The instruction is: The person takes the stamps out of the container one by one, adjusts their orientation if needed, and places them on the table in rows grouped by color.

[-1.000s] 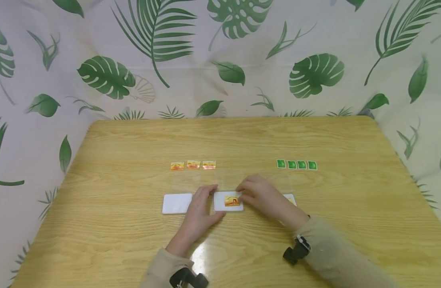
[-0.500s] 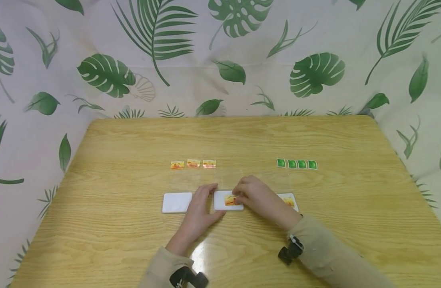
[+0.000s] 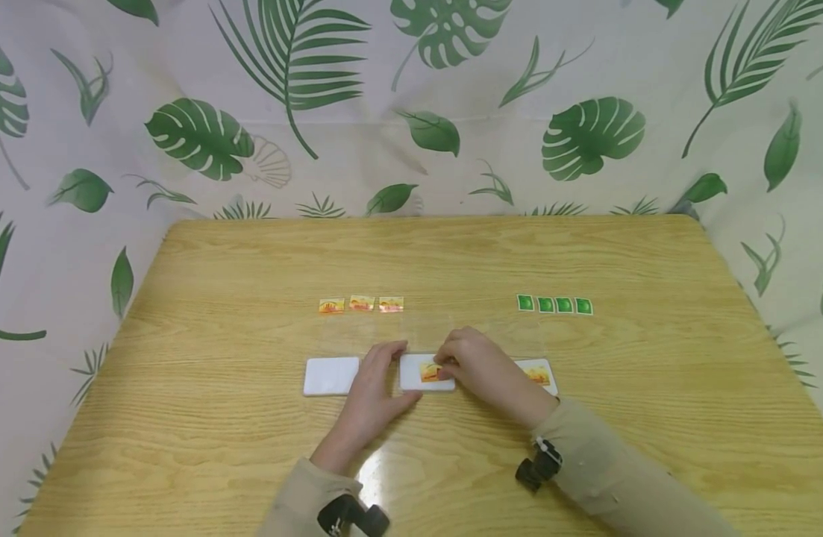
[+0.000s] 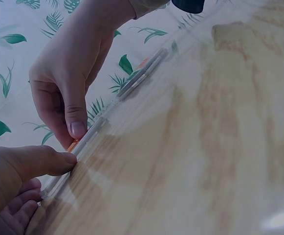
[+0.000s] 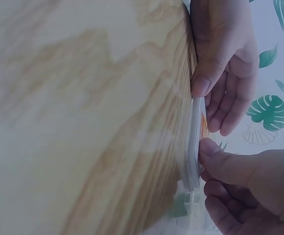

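Since a second ago the right hand (image 3: 474, 365) has slid left over the orange sticker (image 3: 430, 371), now half covered on the middle white card (image 3: 414, 373), near centre of the table (image 3: 183, 418). Its curled fingertips pinch that sticker, while the left hand (image 3: 377, 388) holds the card's left edge between thumb and fingers.
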`<state>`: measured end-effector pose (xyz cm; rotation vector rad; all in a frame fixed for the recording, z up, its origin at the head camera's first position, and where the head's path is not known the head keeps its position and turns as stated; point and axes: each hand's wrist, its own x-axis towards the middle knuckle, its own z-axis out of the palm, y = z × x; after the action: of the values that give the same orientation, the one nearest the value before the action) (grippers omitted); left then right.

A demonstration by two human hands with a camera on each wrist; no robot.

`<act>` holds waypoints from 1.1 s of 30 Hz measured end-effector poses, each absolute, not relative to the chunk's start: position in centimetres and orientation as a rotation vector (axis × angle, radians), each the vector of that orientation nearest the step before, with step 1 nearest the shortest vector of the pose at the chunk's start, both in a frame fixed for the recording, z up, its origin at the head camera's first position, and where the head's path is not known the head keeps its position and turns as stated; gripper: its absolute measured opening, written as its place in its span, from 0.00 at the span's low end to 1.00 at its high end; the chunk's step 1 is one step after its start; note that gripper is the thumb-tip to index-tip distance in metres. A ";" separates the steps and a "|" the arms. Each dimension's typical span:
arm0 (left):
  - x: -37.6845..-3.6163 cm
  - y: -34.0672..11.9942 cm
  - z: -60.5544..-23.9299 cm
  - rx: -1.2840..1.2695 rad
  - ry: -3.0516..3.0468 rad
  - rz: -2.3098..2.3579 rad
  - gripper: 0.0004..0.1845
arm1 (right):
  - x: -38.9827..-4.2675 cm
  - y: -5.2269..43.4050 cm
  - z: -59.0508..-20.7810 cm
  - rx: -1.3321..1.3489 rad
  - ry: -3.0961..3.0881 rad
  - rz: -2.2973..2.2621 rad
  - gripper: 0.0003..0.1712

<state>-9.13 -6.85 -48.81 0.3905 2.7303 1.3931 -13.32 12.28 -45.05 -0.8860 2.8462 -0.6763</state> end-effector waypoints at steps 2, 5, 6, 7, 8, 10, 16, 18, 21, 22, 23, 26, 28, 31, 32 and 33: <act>-9.2 -6.9 -48.8 0.389 2.729 1.394 0.37 | -13.3 12.2 -45.0 -0.883 2.849 -0.665 0.08; -9.2 -6.9 -48.8 0.382 2.728 1.396 0.37 | -13.4 12.2 -45.0 -0.878 2.842 -0.655 0.07; -9.2 -6.9 -48.8 0.382 2.730 1.395 0.37 | -13.4 12.1 -44.9 -0.881 2.837 -0.654 0.07; -9.2 -6.9 -48.8 0.385 2.731 1.395 0.37 | -13.4 12.1 -44.8 -0.876 2.829 -0.656 0.07; -9.2 -6.9 -48.8 0.386 2.731 1.395 0.37 | -13.5 12.1 -44.8 -0.874 2.821 -0.657 0.06; -9.3 -6.9 -48.9 0.388 2.727 1.398 0.37 | -13.5 12.1 -44.6 -0.867 2.803 -0.654 0.05; -9.2 -6.9 -48.9 0.385 2.718 1.398 0.37 | -13.8 12.0 -44.2 -0.858 2.755 -0.655 0.07; -9.2 -6.9 -48.9 0.384 2.717 1.395 0.37 | -13.9 12.0 -44.1 -0.863 2.747 -0.665 0.08; -9.2 -6.9 -48.9 0.384 2.716 1.395 0.37 | -14.0 12.0 -44.0 -0.868 2.743 -0.668 0.10; -9.2 -6.9 -48.9 0.385 2.717 1.395 0.37 | -14.0 12.0 -43.9 -0.862 2.742 -0.667 0.10; -9.2 -6.9 -48.8 0.385 2.718 1.392 0.37 | -14.0 11.9 -43.9 -0.852 2.737 -0.665 0.10; -9.3 -6.9 -48.8 0.389 2.723 1.389 0.37 | -14.1 11.9 -43.8 -0.816 2.714 -0.676 0.11; -9.2 -6.9 -48.8 0.392 2.725 1.388 0.37 | -14.1 11.9 -43.8 -0.792 2.692 -0.693 0.10; -9.2 -6.9 -48.8 0.391 2.722 1.392 0.37 | -14.2 11.9 -43.6 -0.761 2.665 -0.730 0.10; -9.2 -6.9 -48.8 0.391 2.722 1.392 0.37 | -14.2 11.9 -43.6 -0.748 2.657 -0.745 0.09; -9.2 -6.9 -48.8 0.391 2.721 1.393 0.37 | -14.2 11.9 -43.5 -0.740 2.652 -0.753 0.09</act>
<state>-9.20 -6.93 -48.84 0.3914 2.7207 1.3929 -14.20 11.87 -43.52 -0.7400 2.6522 -0.7530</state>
